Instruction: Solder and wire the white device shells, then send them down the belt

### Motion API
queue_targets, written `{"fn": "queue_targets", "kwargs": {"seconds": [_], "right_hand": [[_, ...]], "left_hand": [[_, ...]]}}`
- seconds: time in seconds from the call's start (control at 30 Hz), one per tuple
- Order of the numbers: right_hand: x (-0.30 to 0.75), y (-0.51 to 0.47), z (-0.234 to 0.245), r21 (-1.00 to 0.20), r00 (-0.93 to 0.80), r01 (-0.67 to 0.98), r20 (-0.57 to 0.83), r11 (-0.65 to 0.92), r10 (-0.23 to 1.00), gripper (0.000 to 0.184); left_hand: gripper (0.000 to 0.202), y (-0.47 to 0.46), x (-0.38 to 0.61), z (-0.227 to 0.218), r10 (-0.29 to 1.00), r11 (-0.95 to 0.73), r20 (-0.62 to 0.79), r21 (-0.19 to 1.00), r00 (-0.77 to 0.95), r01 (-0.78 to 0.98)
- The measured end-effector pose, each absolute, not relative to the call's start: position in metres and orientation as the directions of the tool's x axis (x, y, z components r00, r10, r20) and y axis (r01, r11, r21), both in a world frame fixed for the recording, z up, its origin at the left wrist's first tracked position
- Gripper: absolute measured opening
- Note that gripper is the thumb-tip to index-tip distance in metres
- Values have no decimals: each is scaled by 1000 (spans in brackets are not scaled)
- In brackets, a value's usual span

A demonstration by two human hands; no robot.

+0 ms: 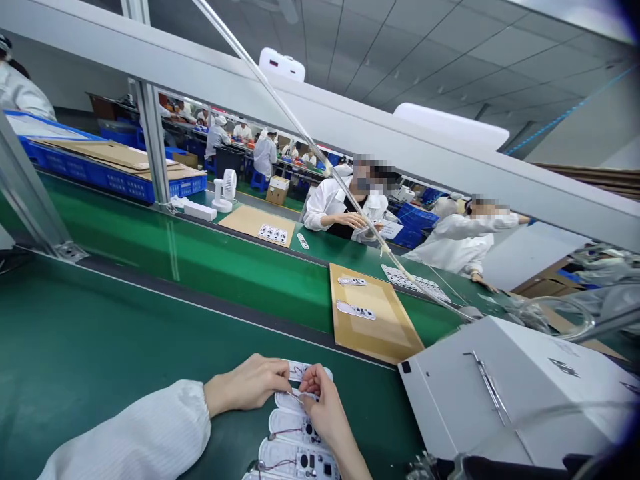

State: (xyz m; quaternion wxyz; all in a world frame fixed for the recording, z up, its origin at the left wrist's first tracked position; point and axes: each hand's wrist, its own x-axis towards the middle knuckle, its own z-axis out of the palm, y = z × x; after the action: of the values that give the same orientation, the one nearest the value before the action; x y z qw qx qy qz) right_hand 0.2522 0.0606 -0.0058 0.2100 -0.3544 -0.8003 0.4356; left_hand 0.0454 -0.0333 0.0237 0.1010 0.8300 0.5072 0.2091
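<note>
A column of white rounded plastic housings (290,425) with dark components and thin reddish wires lies on the green bench in front of me. My left hand (250,383) reaches in from the left, its thumb and fingers pinched together over the upper housings. Opposite it, my right hand (324,403) has curled fingers and a closed pinch above the same housings. Between the fingertips shows a small thin piece (296,397), too small to name. The farthest housing (296,370) lies just beyond my fingers, and my hands partly cover it and the one nearer.
A cardboard sheet (377,333) with two housings bridges the green conveyor (240,280). A grey-white machine box (510,387) stands right. Across the conveyor sit a small white fan (226,190), more housings (273,233) and co-workers. A metal post (153,140) rises at left.
</note>
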Motion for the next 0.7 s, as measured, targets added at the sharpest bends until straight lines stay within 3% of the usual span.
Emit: {"fn": "queue_targets", "kwargs": {"seconds": [0.23, 0.4, 0.57, 0.7], "right_hand": [[249, 62, -13, -831, -640, 416, 20, 368, 768, 25], [247, 62, -16, -821, -643, 422, 27, 384, 765, 25], [247, 63, -16, -811, -646, 432, 28, 396, 762, 25], [247, 63, -20, -800, -641, 454, 13, 393, 767, 24]], "left_hand": [[21, -24, 39, 33, 796, -603, 232, 223, 559, 766], [17, -20, 40, 37, 761, -648, 202, 173, 617, 742], [18, -23, 46, 39, 789, -614, 170, 205, 590, 762], [21, -31, 53, 42, 851, -524, 140, 309, 507, 794]]}}
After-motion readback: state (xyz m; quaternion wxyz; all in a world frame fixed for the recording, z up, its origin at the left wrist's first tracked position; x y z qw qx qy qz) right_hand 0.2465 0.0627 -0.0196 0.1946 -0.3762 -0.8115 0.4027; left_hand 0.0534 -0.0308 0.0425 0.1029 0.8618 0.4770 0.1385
